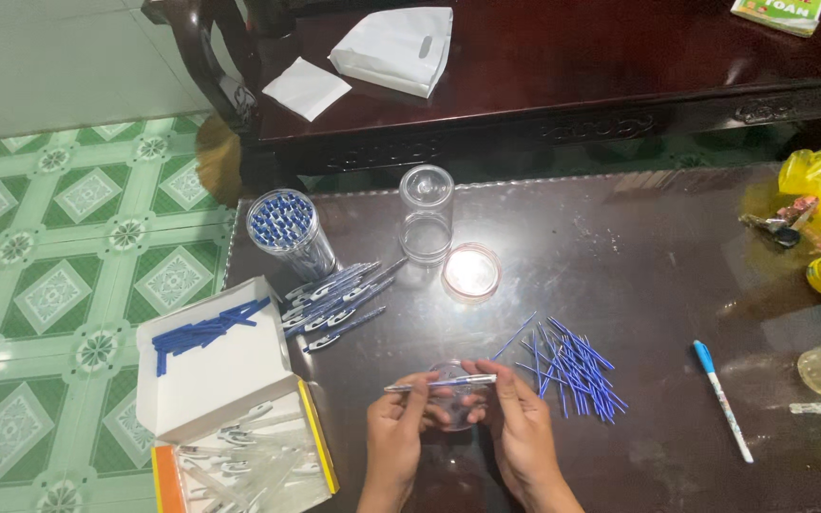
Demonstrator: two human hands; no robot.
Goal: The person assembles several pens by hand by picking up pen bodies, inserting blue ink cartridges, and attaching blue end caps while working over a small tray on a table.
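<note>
- Assembly step, by the look of it: left hand (396, 418) and right hand (517, 418) both pinch one clear pen (441, 383) (held level).
- Next likely calls for a blue refill (572, 366) from the pile just right.

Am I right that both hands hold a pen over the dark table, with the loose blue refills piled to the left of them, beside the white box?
Not quite. Both hands, left hand and right hand, do hold the pen over the dark table, but the head view shows the loose blue refills to their right, away from the white box.
</note>
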